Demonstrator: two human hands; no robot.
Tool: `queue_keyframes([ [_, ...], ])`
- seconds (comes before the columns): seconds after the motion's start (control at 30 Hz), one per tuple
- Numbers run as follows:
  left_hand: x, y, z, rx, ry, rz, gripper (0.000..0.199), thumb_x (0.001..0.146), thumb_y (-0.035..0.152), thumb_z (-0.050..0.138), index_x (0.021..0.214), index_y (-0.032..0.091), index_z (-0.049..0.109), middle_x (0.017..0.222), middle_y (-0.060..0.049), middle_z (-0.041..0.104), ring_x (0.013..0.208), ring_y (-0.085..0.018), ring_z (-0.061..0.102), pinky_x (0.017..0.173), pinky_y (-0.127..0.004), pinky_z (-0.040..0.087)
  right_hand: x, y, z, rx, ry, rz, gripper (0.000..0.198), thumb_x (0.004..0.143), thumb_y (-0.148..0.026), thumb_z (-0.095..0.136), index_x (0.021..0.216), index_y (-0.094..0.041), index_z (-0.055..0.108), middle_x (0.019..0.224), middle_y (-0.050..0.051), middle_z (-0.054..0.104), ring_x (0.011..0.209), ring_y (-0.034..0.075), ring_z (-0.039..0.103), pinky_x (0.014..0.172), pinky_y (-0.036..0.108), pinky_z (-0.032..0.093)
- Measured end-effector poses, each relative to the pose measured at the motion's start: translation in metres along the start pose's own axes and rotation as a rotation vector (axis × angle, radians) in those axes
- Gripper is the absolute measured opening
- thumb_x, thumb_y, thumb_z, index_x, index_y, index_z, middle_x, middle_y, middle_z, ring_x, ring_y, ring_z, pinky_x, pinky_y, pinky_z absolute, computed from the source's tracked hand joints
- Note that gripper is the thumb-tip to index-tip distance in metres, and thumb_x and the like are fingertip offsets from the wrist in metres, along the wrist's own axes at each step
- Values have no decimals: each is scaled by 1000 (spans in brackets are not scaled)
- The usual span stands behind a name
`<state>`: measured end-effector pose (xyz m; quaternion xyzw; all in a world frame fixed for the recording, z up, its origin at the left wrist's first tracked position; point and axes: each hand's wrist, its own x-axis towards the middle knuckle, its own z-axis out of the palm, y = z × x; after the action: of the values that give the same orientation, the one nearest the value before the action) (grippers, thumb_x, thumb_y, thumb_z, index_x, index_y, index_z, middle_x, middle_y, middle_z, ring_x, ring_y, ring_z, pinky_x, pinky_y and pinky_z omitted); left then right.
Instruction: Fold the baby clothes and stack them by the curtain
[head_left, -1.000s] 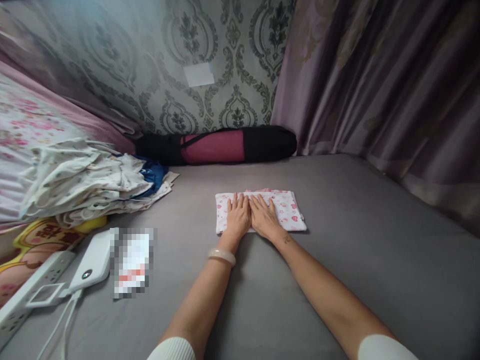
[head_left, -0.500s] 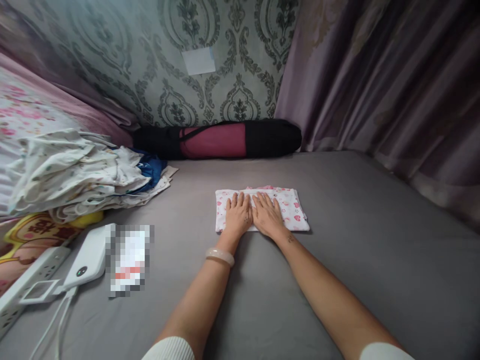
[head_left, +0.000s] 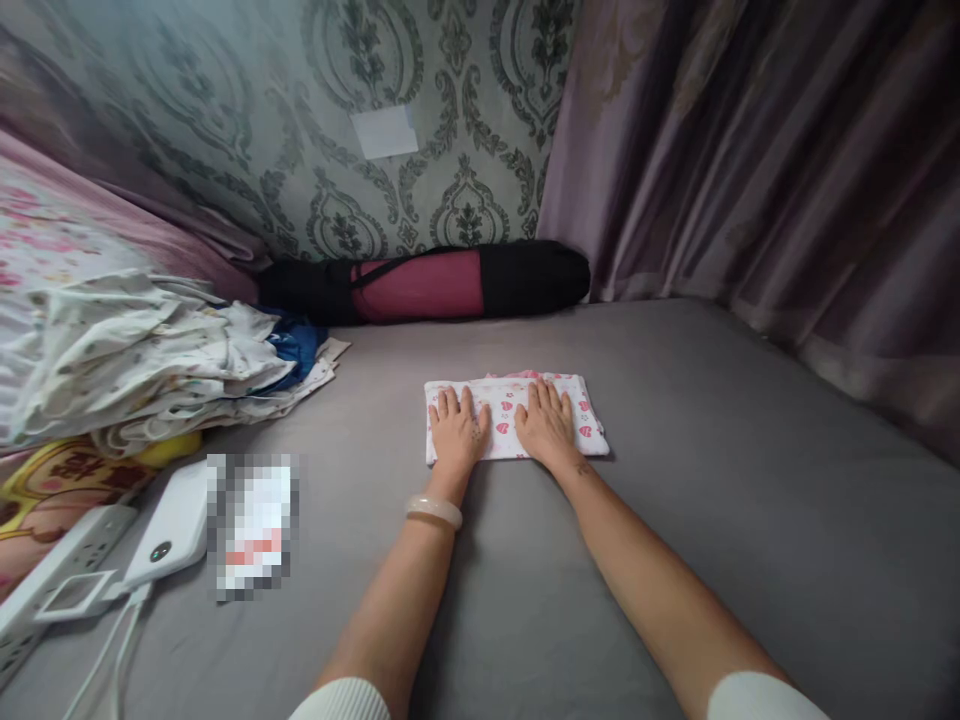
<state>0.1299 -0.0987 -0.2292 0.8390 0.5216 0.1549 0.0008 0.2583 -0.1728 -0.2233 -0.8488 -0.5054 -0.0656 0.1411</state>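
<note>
A white cloth with pink hearts, folded into a flat rectangle, lies on the grey bed sheet. My left hand rests palm down on its left half, fingers spread. On the right half lies my right hand, also flat with its fingers stretched out. A strip of the heart print shows between the two hands. A pale bangle circles my left wrist. Neither hand grips anything.
A black and maroon long bag lies along the wall. Crumpled clothes are piled at left. Nearer stand a white power bank, a power strip and a blurred-out packet. A purple curtain hangs at right.
My hands have slid apart on the folded cloth, the left towards its left end and the right slightly to the right. The whole view has shifted a little.
</note>
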Motion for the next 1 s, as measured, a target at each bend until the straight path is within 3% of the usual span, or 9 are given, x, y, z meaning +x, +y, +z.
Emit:
queue_keyframes([
  [0.13,0,-7,-1,28,6,-47,69,94,52,31,142,4,41,149,-20,38,139,-34,34,114,-47,26,1,10,0,-16,19,32,56,94,-30,33,142,-1,41,151,17,36,140,28,28,114,46,16],
  [0.33,1,-18,-9,-10,-59,-84,76,93,57,29,145,2,35,150,-21,36,140,-32,33,113,-46,28,7,31,4,-17,20,73,56,94,-31,33,141,-3,42,151,15,38,139,29,30,113,42,20],
  [0.73,8,-42,-9,-53,-165,-77,72,94,56,23,148,9,32,154,-14,33,142,-33,29,115,-49,24,6,42,1,-14,35,107,56,97,-33,30,142,-1,39,150,18,38,140,30,29,113,44,20],
  [0.87,8,-36,-14,-8,-82,-48,70,96,53,23,145,6,35,152,-17,35,143,-34,27,115,-52,22,7,39,-4,-26,70,78,55,99,-35,28,142,-2,41,148,19,40,139,31,30,114,47,16],
  [0.93,7,-32,-17,14,-2,6,68,97,52,21,145,6,36,152,-16,35,144,-31,24,117,-50,19,7,37,-6,-35,93,23,55,99,-36,27,142,-4,42,149,19,39,139,30,29,115,47,14],
  [1.0,6,-28,-17,24,2,73,67,97,52,20,146,9,37,153,-15,34,144,-30,24,118,-47,20,8,37,-5,-36,76,-15,55,100,-36,27,142,-4,41,150,18,38,140,30,29,115,45,15],
])
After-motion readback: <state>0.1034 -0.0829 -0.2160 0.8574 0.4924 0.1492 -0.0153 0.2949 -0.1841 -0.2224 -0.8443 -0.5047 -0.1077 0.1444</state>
